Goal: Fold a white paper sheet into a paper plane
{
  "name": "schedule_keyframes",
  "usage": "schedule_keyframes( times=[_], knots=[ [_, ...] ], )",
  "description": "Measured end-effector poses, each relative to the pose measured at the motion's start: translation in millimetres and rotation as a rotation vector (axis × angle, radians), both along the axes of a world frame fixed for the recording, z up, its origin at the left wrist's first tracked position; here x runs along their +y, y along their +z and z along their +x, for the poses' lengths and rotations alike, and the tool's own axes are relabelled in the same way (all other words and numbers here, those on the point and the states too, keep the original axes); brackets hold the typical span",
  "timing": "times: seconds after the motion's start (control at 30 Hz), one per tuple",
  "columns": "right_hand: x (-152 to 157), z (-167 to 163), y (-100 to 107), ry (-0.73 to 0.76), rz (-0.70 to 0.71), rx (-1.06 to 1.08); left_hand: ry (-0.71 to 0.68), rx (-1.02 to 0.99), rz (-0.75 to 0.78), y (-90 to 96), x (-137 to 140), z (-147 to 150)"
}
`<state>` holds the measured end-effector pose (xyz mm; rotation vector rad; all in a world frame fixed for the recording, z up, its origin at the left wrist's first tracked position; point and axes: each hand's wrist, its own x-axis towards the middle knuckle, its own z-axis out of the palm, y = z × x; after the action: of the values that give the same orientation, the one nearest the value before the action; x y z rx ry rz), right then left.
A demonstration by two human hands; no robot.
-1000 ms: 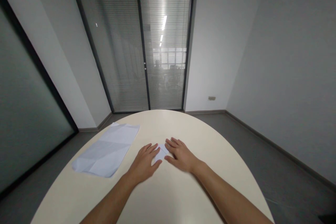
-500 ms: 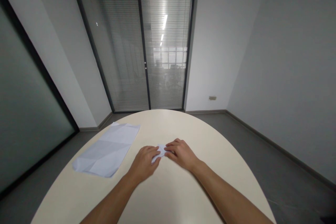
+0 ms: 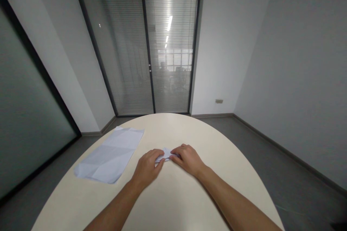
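Observation:
A small piece of folded white paper (image 3: 166, 153) lies near the middle of the round table, between my two hands. My left hand (image 3: 148, 168) grips its left end, the thumb at the near edge and the fingers over the top. At the right end, my right hand (image 3: 187, 157) pinches the paper between thumb and fingers. The fingers cover both ends, so only the middle part of the paper shows. Its near edge looks slightly raised, with a fold line along it.
A larger creased sheet of white paper (image 3: 111, 157) lies flat on the left of the cream round table (image 3: 173, 202). Beyond the table are a glass door with blinds (image 3: 173, 90) and a wall socket (image 3: 219, 101).
My left fingers have shifted slightly on the small paper, and its near edge now shows as a raised fold. The large sheet has stayed in place.

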<state>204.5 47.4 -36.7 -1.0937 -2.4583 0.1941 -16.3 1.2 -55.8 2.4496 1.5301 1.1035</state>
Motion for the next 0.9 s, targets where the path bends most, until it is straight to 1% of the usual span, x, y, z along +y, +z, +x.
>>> schedule_keyframes(
  times=[0.13, 0.27, 0.43, 0.53, 0.63, 0.77, 0.9],
  knots=[
    [-1.0, -1.0, 1.1, -0.038, -0.023, 0.019, 0.042, -0.054, 0.002, -0.2, 0.7, 0.6],
    [-0.2, -0.4, -1.7, -0.074, -0.042, 0.049, 0.120, -0.119, -0.044, -4.3, 2.6, 0.1],
    [0.0, -1.0, -6.8, -0.057, -0.113, 0.140, 0.170, -0.199, -0.107, -7.7, 3.8, -0.6],
    [-1.3, -2.3, -6.9, -0.058, -0.151, 0.200, 0.150, -0.219, -0.113, -7.7, 3.3, -0.6],
    [-2.2, -3.4, -5.1, -0.060, -0.163, 0.219, 0.095, -0.218, -0.094, -6.4, 3.0, -0.1],
    [-2.3, -4.1, -4.4, -0.062, -0.147, 0.188, 0.044, -0.201, -0.051, -4.8, 4.2, -0.2],
    [-1.7, -4.5, -6.3, -0.063, -0.122, 0.149, 0.010, -0.139, 0.005, -5.5, 5.6, -1.5]
  ],
)
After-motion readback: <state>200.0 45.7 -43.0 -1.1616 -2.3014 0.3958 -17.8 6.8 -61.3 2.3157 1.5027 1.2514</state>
